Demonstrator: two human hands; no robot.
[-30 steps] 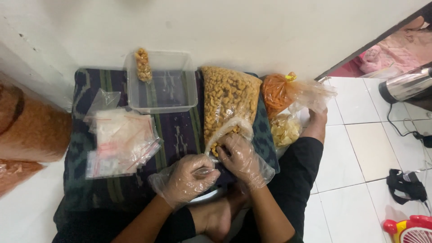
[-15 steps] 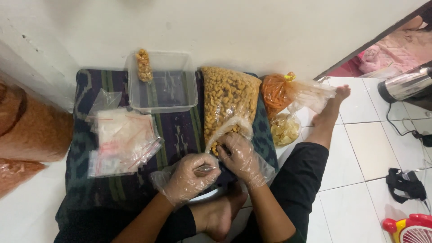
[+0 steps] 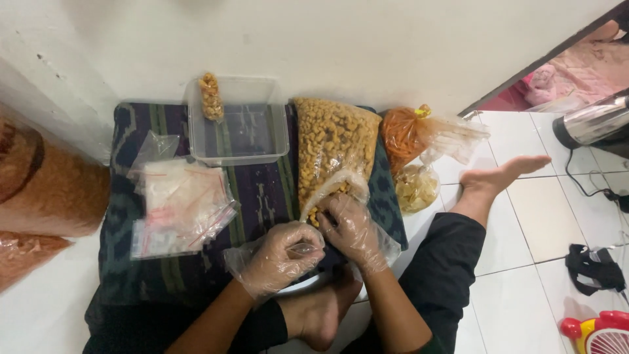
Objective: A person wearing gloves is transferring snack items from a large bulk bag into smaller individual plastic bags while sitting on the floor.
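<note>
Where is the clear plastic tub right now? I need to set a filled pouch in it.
In the head view, the clear plastic tub sits against the wall, left of the big snack bag.

A single head-worn camera looked steeply down from above the seated person, facing a white wall (image 3: 341, 39) that filled the top of the frame. It sat close: the gloved left hand (image 3: 282, 257) and right hand (image 3: 350, 229) lay at lower centre, the striped cloth (image 3: 262, 196) mid-frame, and white floor tiles (image 3: 537, 223) at right. No second view shared the scene.
</note>
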